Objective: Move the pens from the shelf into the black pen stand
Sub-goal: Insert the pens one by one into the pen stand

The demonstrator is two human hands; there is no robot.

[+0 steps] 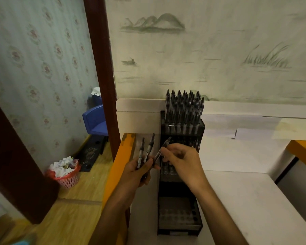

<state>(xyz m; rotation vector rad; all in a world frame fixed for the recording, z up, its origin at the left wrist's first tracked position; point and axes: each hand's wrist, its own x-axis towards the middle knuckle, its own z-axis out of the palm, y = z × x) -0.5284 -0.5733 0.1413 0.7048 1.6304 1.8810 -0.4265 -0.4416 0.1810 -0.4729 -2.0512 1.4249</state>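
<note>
A tiered black pen stand point(179, 216) sits on the white shelf point(254, 191) against the wall. Its top tier is packed with several upright pens point(184, 108); the lowest tier shows bare holes. My left hand point(140, 172) grips a small bunch of pens point(146, 151) just left of the stand, their ends fanned upward. My right hand point(181, 159) hovers over the stand's middle tier and pinches one of those pens point(162, 148) by its barrel. A few pens stand in the middle tier, partly hidden behind my right hand.
An orange-edged board point(117, 167) borders the shelf on the left. Beyond it the wooden floor holds a pink waste basket point(67, 175) full of paper, a blue plastic chair point(95, 121) and a dark door frame point(102, 68). Another orange edge point(302, 151) lies at right.
</note>
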